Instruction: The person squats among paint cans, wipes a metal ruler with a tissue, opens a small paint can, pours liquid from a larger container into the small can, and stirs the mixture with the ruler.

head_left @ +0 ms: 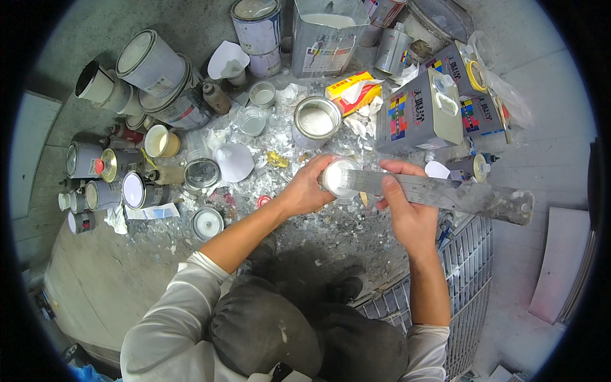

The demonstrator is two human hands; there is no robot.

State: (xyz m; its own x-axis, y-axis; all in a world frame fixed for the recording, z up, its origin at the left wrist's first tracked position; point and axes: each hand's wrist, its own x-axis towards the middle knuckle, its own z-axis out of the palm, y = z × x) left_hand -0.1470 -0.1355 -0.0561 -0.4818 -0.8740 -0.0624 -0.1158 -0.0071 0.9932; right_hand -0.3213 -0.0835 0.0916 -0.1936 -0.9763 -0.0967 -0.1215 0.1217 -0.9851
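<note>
My left hand is wrapped round a small clear cup with white paint in it. In my right hand is a long, paint-stained steel ruler, gripped between thumb and fingers. One end of the ruler reaches over the cup's mouth; whether it dips into the paint I cannot tell. The other end, with a hole in it, sticks out to the right. Just beyond the cup stands an open tin of white paint.
Paint cans crowd the left side, with a loose round lid nearer me. Large grey rectangular tins stand at the right, beside a yellow and red box. A metal grate lies at lower right. Paint spatters cover the floor.
</note>
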